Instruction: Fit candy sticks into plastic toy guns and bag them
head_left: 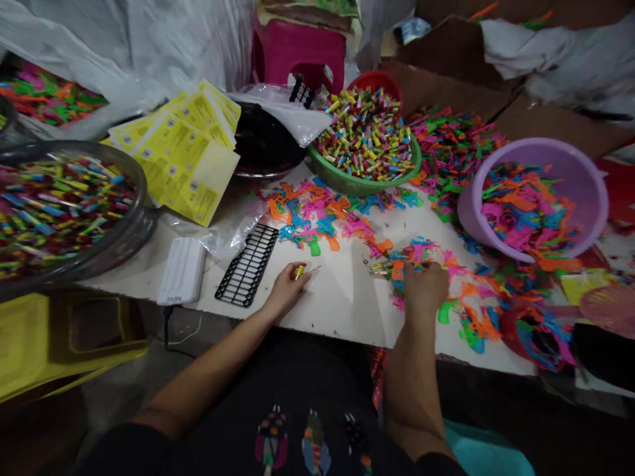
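My left hand [288,287] is closed on a small yellow-labelled tube [298,271], held between thumb and fingers just above the white tabletop. A thin, pale wire-like piece sticks out to the right of its fingertips. To the right, my right hand [425,287] reaches down into small, bright plastic toy guns [419,251]; its fingers curl downward, and what they grip is hidden. Beside that hand lie a few clear tubes with yellow labels [380,268]. Left of my left hand is a black plastic rack [247,268] with rows of slots.
A green basin [342,183] of small tubes stands at the back, a purple tub [469,205] of toy guns at right. At left are a large grey basin [141,192] of tubes, yellow printed sheets [181,162] and a white power bank [182,270]. More toy guns [317,211] lie mid-table.
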Motion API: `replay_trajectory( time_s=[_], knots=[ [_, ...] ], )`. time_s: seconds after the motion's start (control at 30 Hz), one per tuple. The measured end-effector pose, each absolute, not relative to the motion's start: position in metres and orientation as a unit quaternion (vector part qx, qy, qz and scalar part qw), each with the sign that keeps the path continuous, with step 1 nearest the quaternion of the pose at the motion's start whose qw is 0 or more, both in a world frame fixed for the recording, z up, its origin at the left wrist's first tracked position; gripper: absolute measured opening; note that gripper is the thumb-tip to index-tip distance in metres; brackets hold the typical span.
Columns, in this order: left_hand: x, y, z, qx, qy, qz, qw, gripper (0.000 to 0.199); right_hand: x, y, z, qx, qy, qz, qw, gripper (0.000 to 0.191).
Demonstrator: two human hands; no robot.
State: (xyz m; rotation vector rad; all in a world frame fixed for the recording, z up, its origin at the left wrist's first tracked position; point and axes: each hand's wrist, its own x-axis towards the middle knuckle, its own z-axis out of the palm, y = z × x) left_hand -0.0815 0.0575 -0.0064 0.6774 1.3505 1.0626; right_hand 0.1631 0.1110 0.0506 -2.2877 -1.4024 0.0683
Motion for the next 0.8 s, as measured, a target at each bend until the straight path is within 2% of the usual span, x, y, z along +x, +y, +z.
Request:
replay_trajectory(
  time_s=[0.07,0.17,0.27,0.33,0.43,0.63,0.8],
  knots=[
    [-0.085,0.062,-0.012,0.271,0.576,0.467,0.614,0.035,0.135,0.123,0.042,-0.768,-0.597,0.014,0.232,0.040],
    [-0.082,0.060,-0.014,0.271,0.528,0.474,0.650,0.036,0.065,0.141,0.014,-0.652,-0.733,0.088,0.173,0.040],
    [-0.082,0.056,-0.011,0.299,0.500,0.488,0.650,0.039,0.014,0.153,-0.006,-0.613,-0.772,0.108,0.129,0.034],
    [-0.090,0.055,-0.009,0.305,0.514,0.499,0.628,0.038,0.004,0.159,-0.009,-0.625,-0.758,0.128,0.137,0.028],
    [-0.105,0.056,-0.008,0.283,0.536,0.525,0.597,0.041,0.016,0.160,-0.004,-0.662,-0.703,0.169,0.197,0.025],
    [-0.098,0.058,-0.008,0.262,0.488,0.528,0.644,0.048,0.036,0.103,0.015,-0.577,-0.570,0.417,0.409,0.025],
    [-0.081,0.054,0.002,0.295,0.450,0.498,0.680,0.044,0.031,0.070,0.015,-0.540,-0.582,0.413,0.446,0.021]
  ],
)
